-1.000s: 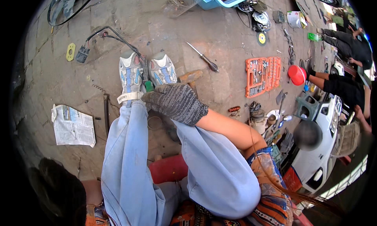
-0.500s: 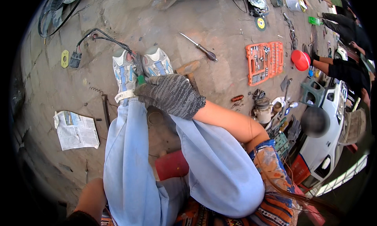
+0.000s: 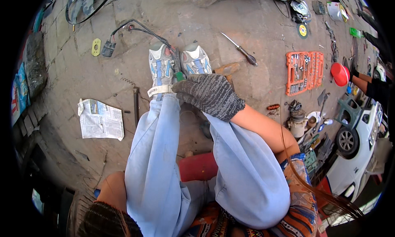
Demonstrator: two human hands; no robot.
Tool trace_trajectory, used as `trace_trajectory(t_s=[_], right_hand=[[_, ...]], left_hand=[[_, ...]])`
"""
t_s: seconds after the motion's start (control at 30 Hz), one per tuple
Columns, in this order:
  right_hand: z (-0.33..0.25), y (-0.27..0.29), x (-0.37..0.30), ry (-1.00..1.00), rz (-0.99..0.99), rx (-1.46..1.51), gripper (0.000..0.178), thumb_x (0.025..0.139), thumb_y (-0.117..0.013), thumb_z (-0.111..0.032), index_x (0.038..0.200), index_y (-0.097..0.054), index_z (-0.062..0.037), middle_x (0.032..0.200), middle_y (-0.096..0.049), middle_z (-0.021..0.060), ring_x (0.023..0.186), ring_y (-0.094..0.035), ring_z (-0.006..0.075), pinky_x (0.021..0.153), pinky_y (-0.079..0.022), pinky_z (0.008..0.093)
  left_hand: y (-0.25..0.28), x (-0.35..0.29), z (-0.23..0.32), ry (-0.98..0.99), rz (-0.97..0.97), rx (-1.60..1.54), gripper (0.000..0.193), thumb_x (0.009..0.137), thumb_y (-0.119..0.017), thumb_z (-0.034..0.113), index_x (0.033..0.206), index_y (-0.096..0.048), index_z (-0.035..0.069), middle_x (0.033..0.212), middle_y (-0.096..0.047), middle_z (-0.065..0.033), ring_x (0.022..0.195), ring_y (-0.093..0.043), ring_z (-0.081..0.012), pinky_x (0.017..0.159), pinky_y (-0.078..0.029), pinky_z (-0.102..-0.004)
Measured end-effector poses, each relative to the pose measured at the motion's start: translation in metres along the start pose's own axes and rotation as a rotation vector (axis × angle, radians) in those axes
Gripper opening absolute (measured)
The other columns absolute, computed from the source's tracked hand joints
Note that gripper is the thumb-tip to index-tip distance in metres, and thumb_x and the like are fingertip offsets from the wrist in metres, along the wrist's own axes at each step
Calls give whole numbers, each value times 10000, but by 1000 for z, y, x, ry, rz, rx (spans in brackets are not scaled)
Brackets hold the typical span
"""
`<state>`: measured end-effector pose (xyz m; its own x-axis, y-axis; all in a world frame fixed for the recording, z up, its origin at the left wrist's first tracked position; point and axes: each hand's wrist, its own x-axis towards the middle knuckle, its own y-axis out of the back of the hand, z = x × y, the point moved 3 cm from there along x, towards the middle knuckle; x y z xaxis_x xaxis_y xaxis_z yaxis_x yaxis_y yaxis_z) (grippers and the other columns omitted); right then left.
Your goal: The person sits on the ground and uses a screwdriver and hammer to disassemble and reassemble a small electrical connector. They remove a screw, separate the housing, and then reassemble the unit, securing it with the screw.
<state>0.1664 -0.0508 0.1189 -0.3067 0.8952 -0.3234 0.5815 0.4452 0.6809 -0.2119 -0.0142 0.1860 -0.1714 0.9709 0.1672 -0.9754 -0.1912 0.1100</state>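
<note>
My right hand (image 3: 209, 93), in a grey-black knit glove, reaches down between my shins with its fingers closed at the lower end of a dark wiring cable (image 3: 175, 60). A green piece (image 3: 180, 76) shows at the fingertips; the glove hides the rest. The cable runs up between my shoes to a dark plug connector (image 3: 108, 49). A white band (image 3: 159, 90) crosses my left ankle beside the fingers. Low by my left thigh, my left hand (image 3: 109, 221) wears a dark knit glove, its fingers not visible. A wooden piece (image 3: 226, 68) lies just beyond my right hand.
A screwdriver (image 3: 240, 51) and an orange socket set case (image 3: 304, 73) lie ahead to the right. Newspaper (image 3: 101, 121) and a yellow plate (image 3: 96, 47) are on the left. Another person's hand is near a red bowl (image 3: 340, 74); a white car (image 3: 362, 154) stands at right.
The view has turned left, so the scene sits farther right. More of my left glove shows at the lower edge. My right hand stays at the same spot by the cable.
</note>
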Motion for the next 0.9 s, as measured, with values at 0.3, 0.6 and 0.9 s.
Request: trace_trajectory(t_s=[0.3,0.6,0.9], right_hand=[[7,-2,-1,-282,184,488,315,860,-669,-287,1075,-600,-67,905,-662,119,875,-650,243,778,-521,334],[60,-23,-22,-372,100,1325,288,887,-643,-163,1120,-580,-7,1015,-649,82,891,-604,135,794,-506,284],[222,-180,-168,-1161,786,262,258,878,-663,-232,999,-609,-10,857,-667,74,701,-609,190,699,-511,310]], left_hand=[[-208,13,1,-194,-773,308,371,758,-643,50,1129,-627,53,1056,-609,-152,948,-609,-264,803,-497,-353],[-242,-50,-76,-621,-1054,512,528,772,-654,158,1286,-539,122,1095,-630,-114,954,-643,-248,765,-525,-378],[-250,-58,-80,-730,-1018,487,382,809,-582,152,1189,-618,134,1032,-656,-80,880,-655,-224,690,-521,-358]])
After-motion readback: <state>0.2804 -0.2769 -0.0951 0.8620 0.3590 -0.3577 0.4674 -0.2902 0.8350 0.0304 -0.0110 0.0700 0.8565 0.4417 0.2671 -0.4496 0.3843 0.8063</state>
